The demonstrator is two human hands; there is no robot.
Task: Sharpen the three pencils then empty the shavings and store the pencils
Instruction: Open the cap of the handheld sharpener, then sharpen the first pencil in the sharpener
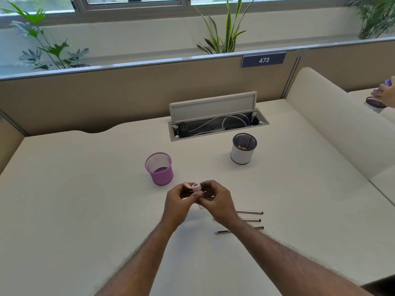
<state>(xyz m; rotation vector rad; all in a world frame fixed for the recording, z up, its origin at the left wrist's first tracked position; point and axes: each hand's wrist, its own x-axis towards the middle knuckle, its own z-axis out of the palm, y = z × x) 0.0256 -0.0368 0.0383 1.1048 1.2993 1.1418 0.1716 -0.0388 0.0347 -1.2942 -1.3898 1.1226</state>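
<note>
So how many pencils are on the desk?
3. All lie side by side under the right forearm: far pencil, middle pencil, near pencil. Each is partly hidden.

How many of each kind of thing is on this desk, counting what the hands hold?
Grey pencils lying on the desk: 3
Pink mesh cup: 1
White-sided black mesh cup: 1
Small pink sharpener, held in both hands: 1
Total: 6

Mesh cup sat left of 2nd cup, w/ pencils nearer on desk, cable tray behind
</note>
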